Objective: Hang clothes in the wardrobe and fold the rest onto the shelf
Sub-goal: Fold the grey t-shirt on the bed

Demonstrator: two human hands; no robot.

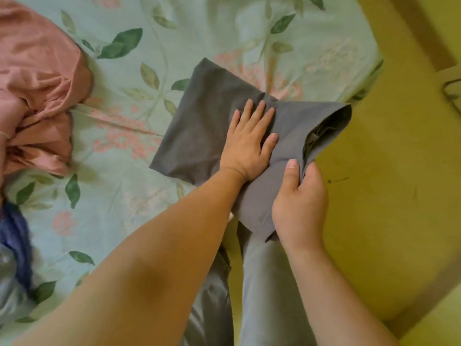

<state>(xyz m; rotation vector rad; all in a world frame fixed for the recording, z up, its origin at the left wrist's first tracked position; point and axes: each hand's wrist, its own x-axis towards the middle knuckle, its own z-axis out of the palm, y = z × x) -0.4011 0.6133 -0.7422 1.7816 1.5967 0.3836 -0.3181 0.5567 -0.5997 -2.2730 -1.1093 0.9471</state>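
Grey folded fabric garment (207, 116) on floral mint bedsheet (112, 186), centre.
L hand (245, 148) flat, pressing it; R hand (299, 196) pinches its lower-right edge.

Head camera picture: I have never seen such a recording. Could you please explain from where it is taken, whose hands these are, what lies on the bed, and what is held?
There is no machine here. A person wears one camera on the head, so you look down along their own arms. The left hand lies flat and presses a folded grey garment onto the bed sheet, which is pale green with printed leaves and flowers. The right hand grips the near corner of the same garment, with the thumb on top. Also on the bed are a crumpled pink garment at the left and some blue cloth at the lower left edge. The yellow floor is at the right.
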